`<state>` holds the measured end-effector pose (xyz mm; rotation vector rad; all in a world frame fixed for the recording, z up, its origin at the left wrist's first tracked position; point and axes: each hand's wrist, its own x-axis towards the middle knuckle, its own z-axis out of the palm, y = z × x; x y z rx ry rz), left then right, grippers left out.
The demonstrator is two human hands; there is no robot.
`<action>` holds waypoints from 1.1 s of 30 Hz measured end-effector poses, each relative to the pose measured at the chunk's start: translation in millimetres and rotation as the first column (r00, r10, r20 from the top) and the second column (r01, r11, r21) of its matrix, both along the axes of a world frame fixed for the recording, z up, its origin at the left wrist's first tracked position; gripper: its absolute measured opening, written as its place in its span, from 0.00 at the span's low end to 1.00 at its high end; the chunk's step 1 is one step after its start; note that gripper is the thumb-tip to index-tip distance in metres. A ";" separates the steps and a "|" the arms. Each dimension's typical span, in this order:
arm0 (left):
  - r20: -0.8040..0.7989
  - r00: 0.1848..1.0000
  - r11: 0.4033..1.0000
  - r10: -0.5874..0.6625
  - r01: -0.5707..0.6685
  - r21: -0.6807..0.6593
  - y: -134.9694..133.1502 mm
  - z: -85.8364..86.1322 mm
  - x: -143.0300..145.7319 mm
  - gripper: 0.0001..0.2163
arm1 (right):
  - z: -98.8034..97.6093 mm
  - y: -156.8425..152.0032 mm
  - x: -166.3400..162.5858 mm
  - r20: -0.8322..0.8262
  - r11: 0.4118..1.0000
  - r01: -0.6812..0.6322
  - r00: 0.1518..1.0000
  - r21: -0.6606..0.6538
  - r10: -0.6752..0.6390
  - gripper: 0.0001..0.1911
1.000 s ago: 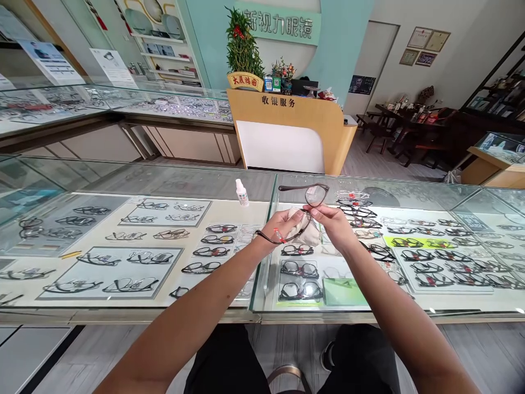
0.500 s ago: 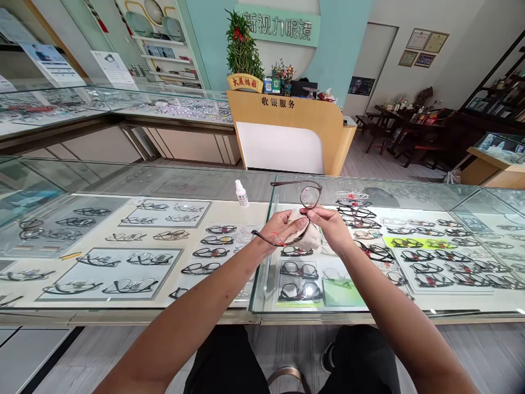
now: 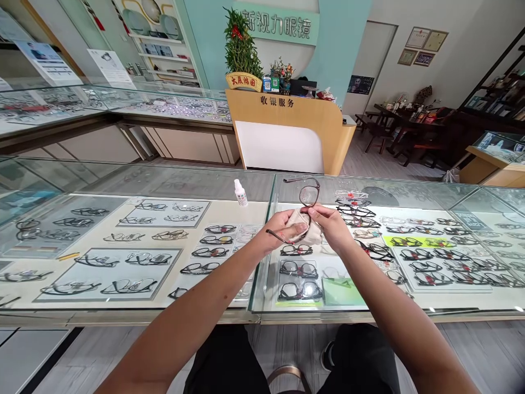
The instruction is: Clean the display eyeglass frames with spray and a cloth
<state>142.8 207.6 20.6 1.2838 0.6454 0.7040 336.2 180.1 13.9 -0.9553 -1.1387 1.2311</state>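
A pair of dark-framed eyeglasses (image 3: 309,195) is held above the glass counter, turned so that one lens points away from me and one temple arm sticks out at each end. My left hand (image 3: 280,225) is closed round the nearer lens with a pale cleaning cloth (image 3: 315,233), thumb on top. That lens is mostly hidden by cloth and fingers. At the middle of the frame, near the bridge, my right hand (image 3: 329,220) pinches the eyeglasses. Small droplets seem to speckle the far lens. A white spray bottle (image 3: 240,193) stands upright on the counter, left of the hands.
Beneath the glass of the display counter (image 3: 221,210) lie many eyeglass frames, some on trays (image 3: 110,273). A wooden cashier desk (image 3: 287,112) with plants stands across the aisle. More display cases (image 3: 172,109) run along the left. A dark wooden table (image 3: 404,117) is at far right.
The eyeglasses have turned slightly and shifted right, with their temple arms swinging along. The cloth has bunched differently round the nearer lens. Both hands keep their hold.
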 end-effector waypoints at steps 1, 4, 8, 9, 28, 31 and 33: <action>-0.018 1.000 0.999 0.017 -0.016 0.031 0.2 -0.8 0.1 0.34 | 0.7 -0.3 0.4 0.019 1.000 -0.007 1.000 0.012 0.007 0.18; -0.072 0.994 0.987 0.084 -0.073 0.146 0.2 -2.4 0.7 0.30 | 3.5 -1.4 1.4 0.099 0.998 -0.017 0.995 0.060 0.011 0.17; -0.068 0.986 0.975 0.151 -0.137 0.175 -0.5 -3.4 2.9 0.30 | 4.2 -1.4 2.5 0.131 0.995 -0.037 0.991 0.090 0.025 0.17; -0.056 0.986 0.977 0.158 -0.148 0.152 -0.5 -3.7 3.7 0.31 | 3.3 -0.8 2.9 0.119 0.996 -0.041 0.992 0.085 0.031 0.16; 0.030 0.993 0.993 0.116 -0.117 0.017 2.8 -11.5 8.3 0.30 | 0.1 3.4 0.2 -0.166 0.992 -0.061 0.985 -0.113 0.042 0.17; 0.060 0.982 0.980 0.178 -0.182 0.085 5.0 -16.1 9.5 0.28 | 1.1 2.0 -1.4 -0.194 0.990 -0.083 0.979 -0.113 0.060 0.18; 0.038 0.980 0.974 0.195 -0.198 0.109 5.8 -16.7 8.5 0.29 | 2.1 0.7 -3.0 -0.224 0.989 -0.088 0.973 -0.122 0.059 0.17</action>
